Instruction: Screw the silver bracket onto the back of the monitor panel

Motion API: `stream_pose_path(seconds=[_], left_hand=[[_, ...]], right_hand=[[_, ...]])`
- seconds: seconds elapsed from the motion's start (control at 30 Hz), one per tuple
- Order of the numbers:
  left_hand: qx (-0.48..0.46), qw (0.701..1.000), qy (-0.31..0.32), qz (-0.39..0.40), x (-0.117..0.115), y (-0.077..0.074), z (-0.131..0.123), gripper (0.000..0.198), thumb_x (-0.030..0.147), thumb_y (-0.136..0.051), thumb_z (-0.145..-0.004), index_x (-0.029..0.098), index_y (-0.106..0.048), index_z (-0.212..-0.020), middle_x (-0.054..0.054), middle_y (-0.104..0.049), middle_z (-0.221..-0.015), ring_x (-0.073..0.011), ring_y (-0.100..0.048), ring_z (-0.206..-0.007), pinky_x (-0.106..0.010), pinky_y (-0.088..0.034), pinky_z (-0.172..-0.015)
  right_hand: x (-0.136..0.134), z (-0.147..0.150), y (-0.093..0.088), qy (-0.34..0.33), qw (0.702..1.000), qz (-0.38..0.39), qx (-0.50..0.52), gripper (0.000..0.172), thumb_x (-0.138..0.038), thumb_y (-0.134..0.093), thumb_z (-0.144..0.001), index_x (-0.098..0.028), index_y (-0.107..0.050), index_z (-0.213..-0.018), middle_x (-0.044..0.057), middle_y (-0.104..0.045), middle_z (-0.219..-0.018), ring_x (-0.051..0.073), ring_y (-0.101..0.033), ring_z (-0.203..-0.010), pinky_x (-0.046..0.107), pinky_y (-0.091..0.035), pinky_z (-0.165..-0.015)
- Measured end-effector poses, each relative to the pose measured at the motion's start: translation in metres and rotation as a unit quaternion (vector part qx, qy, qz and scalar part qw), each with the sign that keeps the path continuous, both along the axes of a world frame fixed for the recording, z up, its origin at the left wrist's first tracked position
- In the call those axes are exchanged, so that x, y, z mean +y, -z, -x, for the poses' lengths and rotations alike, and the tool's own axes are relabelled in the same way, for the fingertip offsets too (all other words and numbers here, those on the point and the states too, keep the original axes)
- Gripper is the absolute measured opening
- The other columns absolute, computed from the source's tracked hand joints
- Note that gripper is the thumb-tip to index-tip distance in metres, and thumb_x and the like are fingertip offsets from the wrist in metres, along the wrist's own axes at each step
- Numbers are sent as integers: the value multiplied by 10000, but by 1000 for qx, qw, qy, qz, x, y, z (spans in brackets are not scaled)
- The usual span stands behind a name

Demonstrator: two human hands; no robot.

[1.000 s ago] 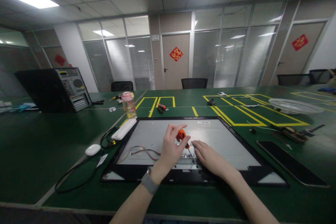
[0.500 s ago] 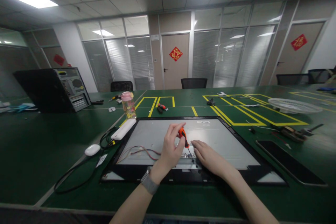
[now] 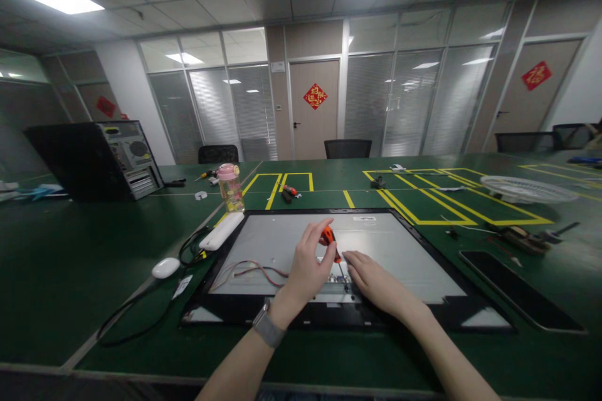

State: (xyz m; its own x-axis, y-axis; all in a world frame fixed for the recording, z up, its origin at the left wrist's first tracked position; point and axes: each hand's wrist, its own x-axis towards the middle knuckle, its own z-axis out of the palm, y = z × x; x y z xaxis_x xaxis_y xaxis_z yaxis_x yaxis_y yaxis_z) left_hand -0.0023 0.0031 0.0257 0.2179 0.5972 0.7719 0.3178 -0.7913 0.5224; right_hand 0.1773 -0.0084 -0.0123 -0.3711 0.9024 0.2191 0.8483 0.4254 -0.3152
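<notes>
My left hand [image 3: 309,258] grips an orange-and-black screwdriver [image 3: 330,242] by its handle, fingers wrapped round the top. Its thin shaft slants down to the bright metal strip near the front edge of a display panel [image 3: 277,232]. The panel lies flat, grey-backed with a black frame. My right hand [image 3: 371,277] rests on the panel just right of the screwdriver, its fingers stretched out and its palm down. Thin red and dark wires [image 3: 263,268] run across the panel's left part to beneath my left hand. Where the tip meets the strip is too small to make out.
Left of the panel are a white power strip [image 3: 222,232], black cables, a white mouse-shaped item [image 3: 165,268] and a pink-lidded bottle [image 3: 230,188]. A computer case [image 3: 94,160] stands far left. A large black phone-like slab [image 3: 520,291] and a tool [image 3: 522,238] lie right.
The screwdriver's handle has shifted and turned slightly in my left hand. My right hand stays in place on the panel.
</notes>
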Motion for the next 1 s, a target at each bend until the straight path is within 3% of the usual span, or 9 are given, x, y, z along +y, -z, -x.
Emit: stream_pose_path(seconds=[0.1,0.3,0.47,0.63,0.8,1.0], left_hand=[[-1,1000,-17,-8,0,-1,0,401,131,-591,-824,243,-541,-1205,-6,-549,-906,-144,-550,-770,-297,-493,-767],[1,1000,13,-14,0,0,-2,521,37,-509,-798,236,-481,-1278,-52,-569,-1070,-173,-570,-927,-331,-496,-857],[4,1000,-13,-14,1,1,-1,427,120,-589,-820,248,-526,-1223,-16,-553,-951,-140,-564,-767,-295,-519,-755],[0,1000,10,-17,-1,0,0,425,81,-487,-861,228,-491,-1260,-54,-558,-1090,-159,-575,-916,-302,-510,-821],[-4,1000,-15,-6,0,1,0,356,161,-614,-831,240,-546,-1171,-4,-523,-931,-126,-561,-744,-279,-516,-737],[1,1000,22,-1,-1,0,-1,443,83,-457,-872,235,-465,-1288,-42,-539,-1040,-144,-573,-856,-290,-518,-783]], right_hand=[[0,0,1,0,1000,-2,2,463,-245,-297,-956,-44,-505,-1317,193,-545,-1339,276,-487,-1259,426,-352,-1081],[2,-2,4,-1,1000,-11,16,431,-235,-319,-949,-95,-530,-1298,173,-563,-1326,265,-498,-1250,432,-363,-1069],[0,-1,0,0,1000,0,7,449,-247,-305,-954,-66,-520,-1304,182,-554,-1330,266,-498,-1245,420,-355,-1078],[0,-1,1,2,1000,-5,13,456,-248,-303,-952,-60,-508,-1313,191,-546,-1337,273,-492,-1253,434,-358,-1076],[2,-2,4,-3,1000,-10,11,447,-243,-308,-950,-62,-521,-1299,185,-560,-1321,266,-505,-1238,423,-362,-1075],[1,-1,1,2,1000,-6,4,457,-240,-303,-951,-49,-507,-1313,193,-546,-1338,274,-486,-1261,431,-351,-1083]])
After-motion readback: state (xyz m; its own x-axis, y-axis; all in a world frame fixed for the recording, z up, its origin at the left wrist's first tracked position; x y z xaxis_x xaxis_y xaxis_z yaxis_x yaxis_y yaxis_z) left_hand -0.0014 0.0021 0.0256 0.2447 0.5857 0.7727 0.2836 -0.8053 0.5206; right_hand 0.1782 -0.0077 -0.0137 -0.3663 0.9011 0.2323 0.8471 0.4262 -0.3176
